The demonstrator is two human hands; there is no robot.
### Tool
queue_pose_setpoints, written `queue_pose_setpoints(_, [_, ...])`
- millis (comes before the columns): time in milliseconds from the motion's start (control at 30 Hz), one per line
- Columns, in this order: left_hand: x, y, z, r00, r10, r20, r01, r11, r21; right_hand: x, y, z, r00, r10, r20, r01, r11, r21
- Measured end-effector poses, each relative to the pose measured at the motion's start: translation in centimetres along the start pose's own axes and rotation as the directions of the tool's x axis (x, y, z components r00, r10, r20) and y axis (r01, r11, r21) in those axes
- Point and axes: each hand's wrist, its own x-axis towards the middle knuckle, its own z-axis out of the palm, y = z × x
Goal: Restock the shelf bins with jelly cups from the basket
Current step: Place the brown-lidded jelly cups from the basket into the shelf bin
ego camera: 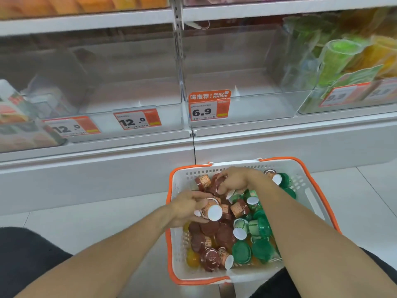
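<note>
While over the basket (309,196), left grip (189,208) round a brown cup (211,210), right grip (233,181) seemingly pinching another.

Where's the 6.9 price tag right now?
In the head view, the 6.9 price tag hangs at centre frame on the front of a clear shelf bin, just right of the shelf's vertical divider and directly above the basket.

White tiled floor (354,190) carries white orange-rimmed basket (309,186); shelf (279,119) carries clear bins (247,104).
</note>
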Motion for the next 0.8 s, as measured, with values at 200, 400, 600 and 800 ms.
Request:
queue_pose_setpoints(200, [-6.4,6.0,-5.9,0.99,0.121,0.076,-0.076,0.897,-0.434,-5.1,-6.0,-0.7,0.981,-0.18,0.065,0.126,0.864,0.488])
queue_pose_setpoints(400, [-11.3,11.4,-8.8,0.955,0.268,0.123,-0.176,0.852,-0.494,-10.4,-11.3,-2.4,0.949,-0.311,-0.044,0.255,0.679,0.689])
queue_pose_setpoints(600, [-13.4,13.8,-10.8,0.91,0.407,0.08,-0.389,0.905,-0.172,-11.5,-14.7,-2.0,0.897,-0.393,-0.205,0.396,0.502,0.769])
queue_pose_setpoints(800, [-14.6,12.5,-14.3,0.956,0.206,-0.21,-0.197,0.978,0.066,-9.8,-18.5,0.2,0.834,-0.462,-0.302,0.516,0.458,0.724])
